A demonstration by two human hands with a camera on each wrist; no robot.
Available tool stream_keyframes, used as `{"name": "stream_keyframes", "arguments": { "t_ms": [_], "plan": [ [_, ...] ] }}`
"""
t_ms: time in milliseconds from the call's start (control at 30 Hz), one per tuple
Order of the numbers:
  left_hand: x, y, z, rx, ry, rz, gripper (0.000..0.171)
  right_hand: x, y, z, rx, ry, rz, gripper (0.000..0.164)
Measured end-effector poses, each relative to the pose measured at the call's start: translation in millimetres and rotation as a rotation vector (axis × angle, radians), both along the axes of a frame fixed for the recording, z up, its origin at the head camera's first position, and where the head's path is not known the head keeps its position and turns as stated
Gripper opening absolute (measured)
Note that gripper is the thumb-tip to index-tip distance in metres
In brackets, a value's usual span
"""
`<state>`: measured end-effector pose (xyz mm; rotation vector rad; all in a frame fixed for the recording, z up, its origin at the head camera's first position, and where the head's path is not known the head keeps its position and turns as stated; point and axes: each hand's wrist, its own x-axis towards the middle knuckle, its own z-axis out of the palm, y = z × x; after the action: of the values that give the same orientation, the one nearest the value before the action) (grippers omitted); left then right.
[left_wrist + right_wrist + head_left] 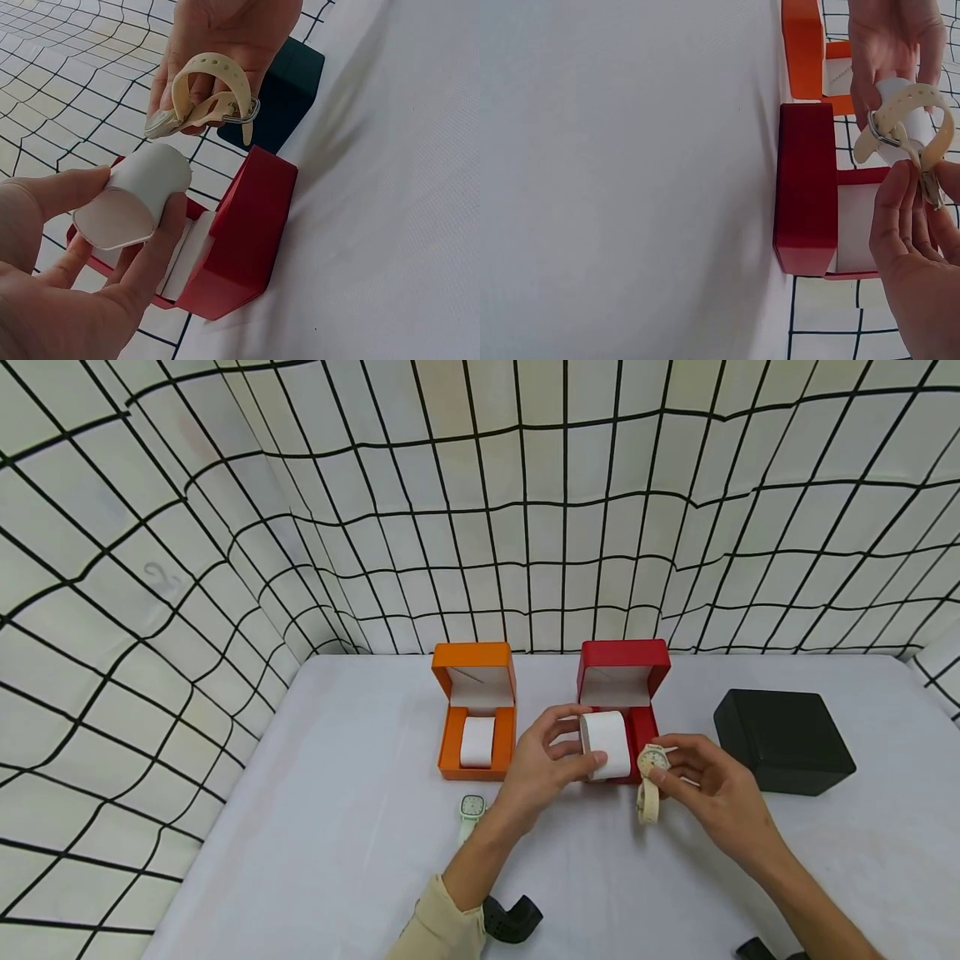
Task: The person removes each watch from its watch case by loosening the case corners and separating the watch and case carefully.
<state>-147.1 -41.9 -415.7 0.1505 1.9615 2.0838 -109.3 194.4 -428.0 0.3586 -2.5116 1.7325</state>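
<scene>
My left hand [547, 756] grips a white watch cushion [609, 745] between thumb and fingers, over the open red watch box [624, 656]. In the left wrist view the cushion [150, 176] shows its hollow end. My right hand [716, 785] pinches a cream wristwatch [652, 762] by its case, just right of the cushion. Its strap hangs down in a buckled loop, and the metal buckle [244, 112] shows in the left wrist view. In the right wrist view the strap [915, 96] overlaps the cushion.
An open orange watch box [450, 760] with a white cushion [477, 742] stands left of the red one. A dark green box [783, 739] sits at the right. A pale green watch [472, 807] lies partly behind my left forearm. Black wire grid [525, 518] borders the white table.
</scene>
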Motion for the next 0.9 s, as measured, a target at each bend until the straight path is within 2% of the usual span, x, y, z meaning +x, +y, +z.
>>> {"name": "stream_keyframes", "arguments": {
  "t_ms": [333, 533, 900],
  "plan": [
    [0.4, 0.5, 2.2, 0.044, -0.004, 0.027, 0.054, 5.8, 2.0, 2.7, 0.003, -0.078, 0.018, 0.041],
    [-0.1, 0.3, 1.5, 0.037, 0.006, 0.035, 0.052, 7.1, 2.7, 0.3, 0.021, -0.085, 0.014, 0.04],
    [-0.7, 0.3, -0.3, 0.021, 0.01, 0.058, 0.052, 7.4, 2.9, -1.4, 0.07, -0.17, 0.031, 0.044]
  ]
}}
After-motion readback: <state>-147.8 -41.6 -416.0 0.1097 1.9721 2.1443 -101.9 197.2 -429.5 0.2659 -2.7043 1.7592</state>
